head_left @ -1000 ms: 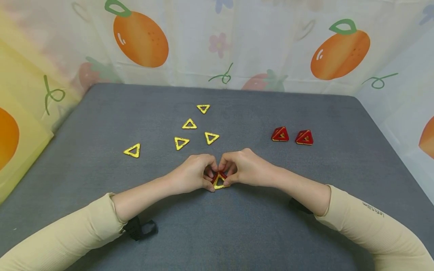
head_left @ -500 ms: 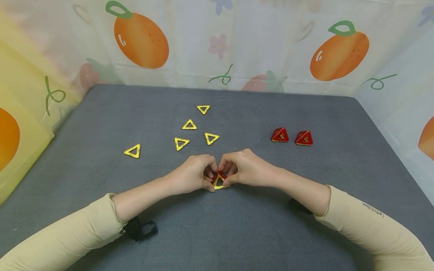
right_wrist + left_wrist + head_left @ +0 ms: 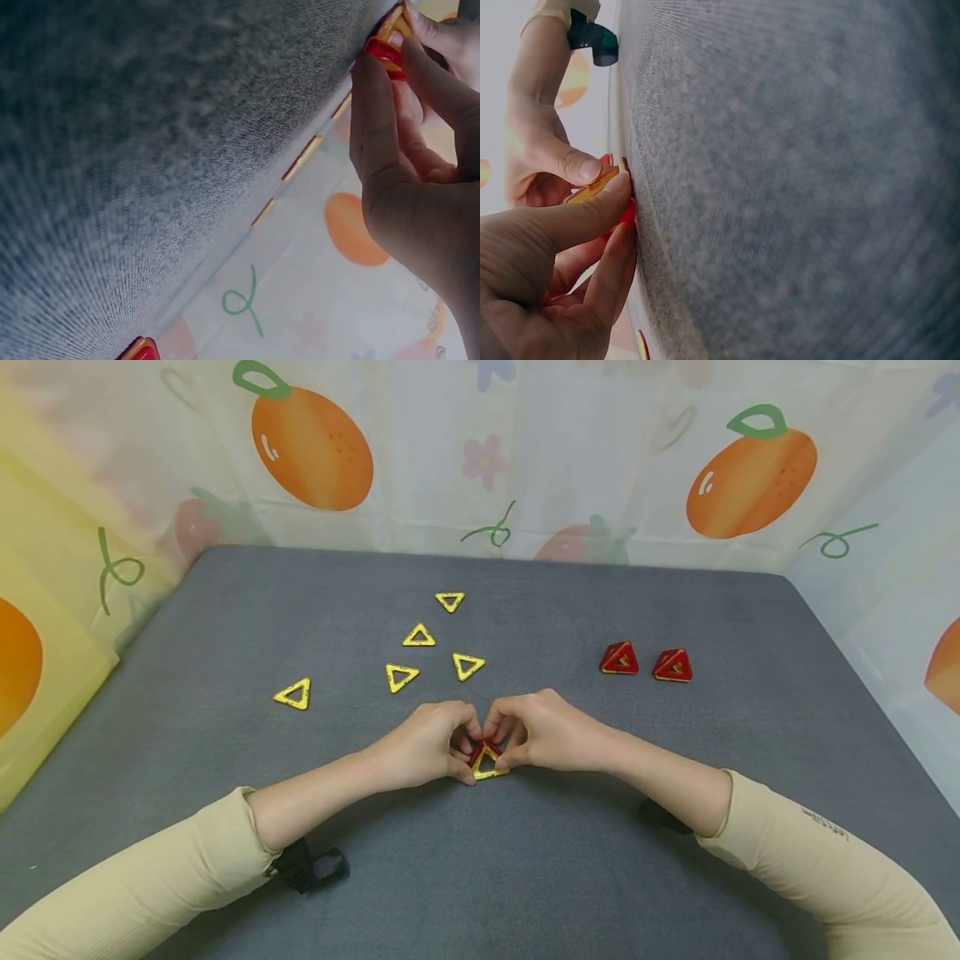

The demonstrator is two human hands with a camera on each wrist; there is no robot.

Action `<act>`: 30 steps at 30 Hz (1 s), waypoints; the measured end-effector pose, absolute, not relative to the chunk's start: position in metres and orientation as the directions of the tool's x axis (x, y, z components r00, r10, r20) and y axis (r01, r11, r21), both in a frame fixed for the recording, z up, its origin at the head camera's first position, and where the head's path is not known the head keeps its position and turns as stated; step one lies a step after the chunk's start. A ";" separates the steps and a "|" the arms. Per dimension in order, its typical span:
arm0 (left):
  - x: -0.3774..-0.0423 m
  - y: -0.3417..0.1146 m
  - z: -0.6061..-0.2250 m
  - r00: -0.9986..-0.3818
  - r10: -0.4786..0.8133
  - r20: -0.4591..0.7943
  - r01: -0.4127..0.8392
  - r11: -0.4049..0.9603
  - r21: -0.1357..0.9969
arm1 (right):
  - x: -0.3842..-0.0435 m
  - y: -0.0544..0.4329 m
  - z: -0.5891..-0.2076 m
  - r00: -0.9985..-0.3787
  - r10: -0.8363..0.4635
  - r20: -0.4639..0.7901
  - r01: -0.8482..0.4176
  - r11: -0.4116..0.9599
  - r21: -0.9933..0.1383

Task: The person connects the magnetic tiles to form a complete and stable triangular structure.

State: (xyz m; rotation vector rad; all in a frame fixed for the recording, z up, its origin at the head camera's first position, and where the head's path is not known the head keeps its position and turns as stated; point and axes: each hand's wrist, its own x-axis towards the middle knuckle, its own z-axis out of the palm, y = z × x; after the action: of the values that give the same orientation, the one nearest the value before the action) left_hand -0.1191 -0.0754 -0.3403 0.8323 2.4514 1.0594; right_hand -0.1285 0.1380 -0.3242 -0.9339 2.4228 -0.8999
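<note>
Close in front of the person, a small pyramid of triangular magnetic tiles (image 3: 490, 775) stands on the grey tabletop, a yellow tile facing the body and red tiles behind. My left hand (image 3: 423, 745) pinches it from the left, the thumb at the lower corner of the yellow tile. From the other side my right hand (image 3: 551, 735) grips it, thumb on the yellow tile's right edge and fingers behind the top. In the left wrist view the yellow tile (image 3: 592, 189) leans back over red. A red tile (image 3: 384, 52) shows between fingers in the right wrist view. The back is mostly hidden.
Several yellow triangle tiles lie flat beyond the left hand, one far tile (image 3: 450, 596) and one leftmost tile (image 3: 303, 694) among them. Two finished-looking red pyramids, a left one (image 3: 617, 657) and a right one (image 3: 670, 665), stand back right. A fruit-print curtain (image 3: 420, 468) borders the table.
</note>
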 end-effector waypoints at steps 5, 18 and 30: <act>-0.119 -0.075 -0.340 -0.769 0.633 -0.089 0.370 0.554 0.746 | -0.130 0.139 -0.325 -0.699 -0.703 -0.136 -0.439 0.570 -0.694; -0.119 -0.075 -0.340 -0.770 0.630 -0.099 0.357 0.555 0.752 | -0.141 0.146 -0.320 -0.701 -0.702 -0.128 -0.456 0.578 -0.677; -0.121 -0.075 -0.341 -0.771 0.631 -0.085 0.379 0.563 0.735 | -0.181 0.151 -0.306 -0.773 -0.628 -0.090 -0.454 0.646 -0.614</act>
State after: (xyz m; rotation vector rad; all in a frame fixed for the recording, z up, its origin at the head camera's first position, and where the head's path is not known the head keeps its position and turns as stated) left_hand -0.1213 -0.0749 -0.3412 0.8264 2.4609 1.0386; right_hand -0.1807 0.1513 -0.3061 -0.8689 2.5718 -0.8418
